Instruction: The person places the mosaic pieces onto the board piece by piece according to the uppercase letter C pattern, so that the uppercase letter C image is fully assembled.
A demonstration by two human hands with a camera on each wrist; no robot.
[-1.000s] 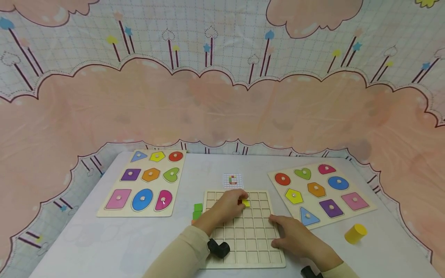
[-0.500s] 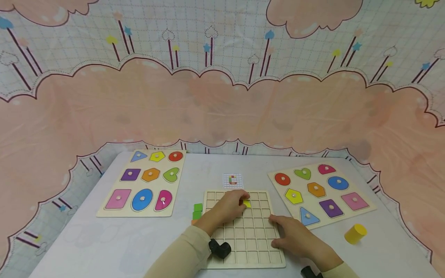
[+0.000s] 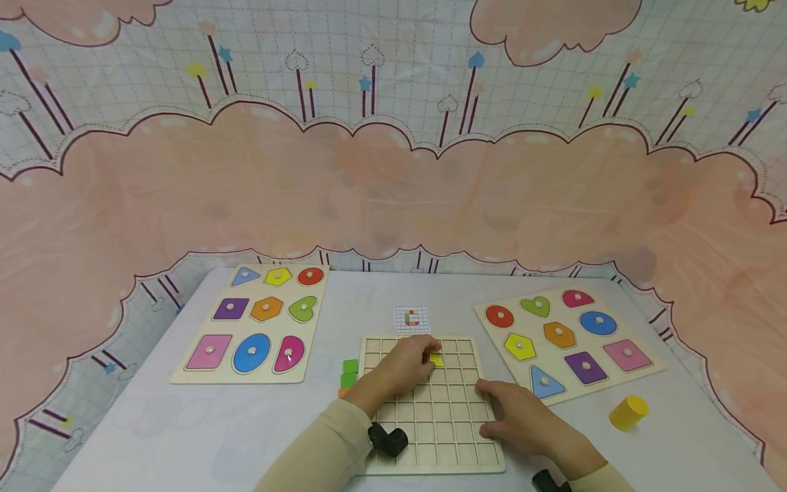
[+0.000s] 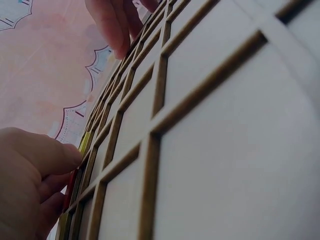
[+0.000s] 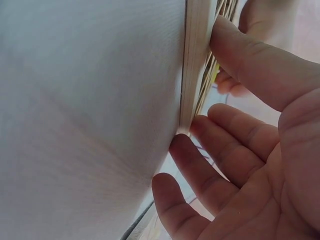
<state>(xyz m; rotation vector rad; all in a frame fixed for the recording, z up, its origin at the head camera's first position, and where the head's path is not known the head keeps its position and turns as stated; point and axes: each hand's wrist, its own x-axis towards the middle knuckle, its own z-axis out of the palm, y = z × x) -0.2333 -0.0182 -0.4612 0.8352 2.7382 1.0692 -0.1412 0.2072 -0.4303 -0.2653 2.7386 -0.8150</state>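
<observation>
A person's left hand (image 3: 402, 365) pinches a red tile (image 4: 71, 189) between thumb and curled fingers, beside a yellow tile (image 3: 437, 359) on the far half of a gridded wooden board (image 3: 455, 434). Fingers hide which way the red tile points. The right hand (image 3: 522, 417), fingers loosely extended, touches the board's right edge, below a card (image 3: 412, 319) printed with coloured squares.

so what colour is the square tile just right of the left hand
Yellow; the square tile shows best in the head view.
</observation>
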